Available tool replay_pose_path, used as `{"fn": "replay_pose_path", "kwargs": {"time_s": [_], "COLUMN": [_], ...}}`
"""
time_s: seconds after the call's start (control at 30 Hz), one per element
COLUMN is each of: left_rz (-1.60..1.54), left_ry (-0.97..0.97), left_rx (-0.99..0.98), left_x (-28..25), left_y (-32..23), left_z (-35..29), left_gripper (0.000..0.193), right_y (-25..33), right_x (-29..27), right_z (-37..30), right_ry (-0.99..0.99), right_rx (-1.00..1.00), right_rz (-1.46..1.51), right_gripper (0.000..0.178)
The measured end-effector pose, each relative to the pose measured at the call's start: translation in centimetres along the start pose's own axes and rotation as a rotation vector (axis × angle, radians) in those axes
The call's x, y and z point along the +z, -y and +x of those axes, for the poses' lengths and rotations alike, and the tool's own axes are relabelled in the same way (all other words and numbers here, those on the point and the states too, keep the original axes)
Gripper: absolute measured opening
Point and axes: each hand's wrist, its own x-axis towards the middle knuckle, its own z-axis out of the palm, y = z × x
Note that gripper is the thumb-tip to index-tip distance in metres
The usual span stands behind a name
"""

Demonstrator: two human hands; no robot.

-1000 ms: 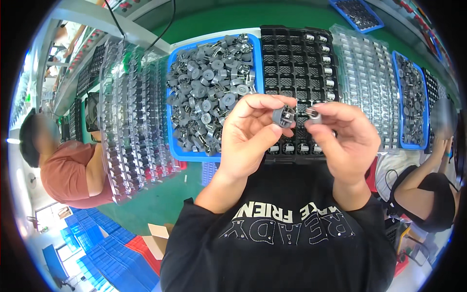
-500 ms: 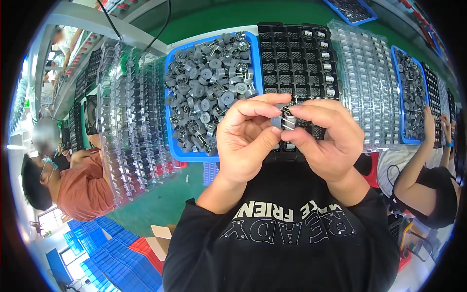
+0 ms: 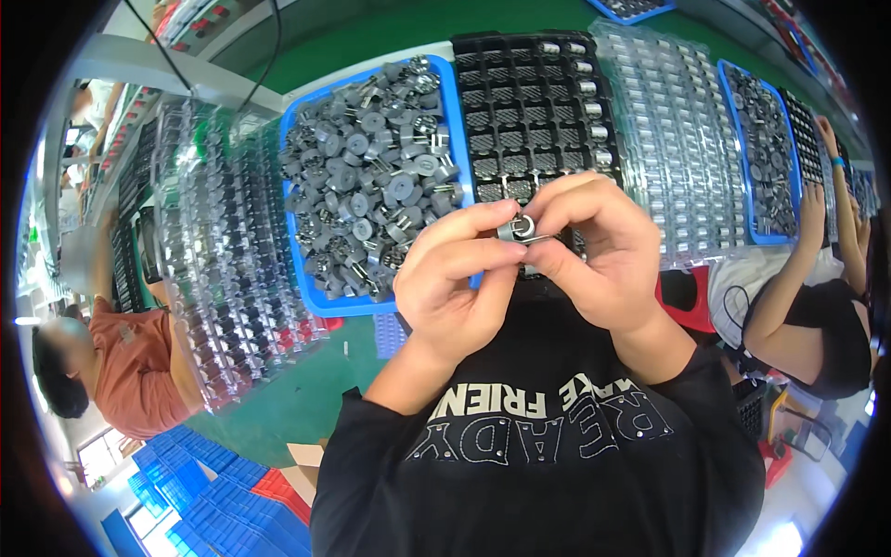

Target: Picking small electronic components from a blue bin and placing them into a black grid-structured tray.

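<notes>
In front of my chest, both hands meet fingertip to fingertip at a small grey round part with shiny metal prongs and a silvery end [image 3: 522,226]. My left hand [image 3: 455,292] pinches its grey side between thumb and fingers. On the metal side, the thumb and forefinger of my right hand [image 3: 608,255] are closed. Whether a separate silver piece sits in the right fingertips, I cannot tell. Just beyond my hands lies a black compartment tray [image 3: 506,96], with small silver cylinders [image 3: 593,110] along its right and far edges.
Left of the black tray stands a blue bin [image 3: 455,121] heaped with grey pronged parts [image 3: 357,176]. Clear plastic trays [image 3: 218,269] are stacked farther left; others [image 3: 673,153] holding silver pieces lie right. Beyond them is another blue bin [image 3: 796,167]. People work on both sides.
The part has turned in my fingers, so its silvery end now shows. Both hands have shifted slightly left in view, as has the whole bench. At right, a co-worker's arm reaches farther out.
</notes>
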Motion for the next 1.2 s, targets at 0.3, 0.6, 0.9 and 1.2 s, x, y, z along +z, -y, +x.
{"fn": "replay_pose_path", "kwargs": {"time_s": [0.3, 0.6, 0.9, 1.2], "left_rz": [0.397, 0.481, 0.654, 0.795], "left_ry": [0.114, -0.068, -0.216, -0.243], "left_rx": [0.007, -0.095, -0.152, -0.161], "left_x": [-2.7, -5.8, -9.4, -10.9], "left_y": [0.8, 1.0, -1.1, -1.7], "left_z": [0.4, -0.4, -1.9, -2.2], "left_gripper": [0.039, 0.031, 0.025, 0.027], "right_y": [1.2, -2.9, -4.5, -18.9], "right_x": [-7.1, -1.6, -10.8, -25.2], "right_z": [0.1, -1.8, 14.8, 33.8], "right_ry": [0.205, 0.503, 0.11, -0.037], "right_rx": [0.089, -0.11, 0.137, 0.941], "right_rz": [-0.877, -1.182, -1.089, -1.344], "right_gripper": [0.01, 0.007, 0.022, 0.04]}}
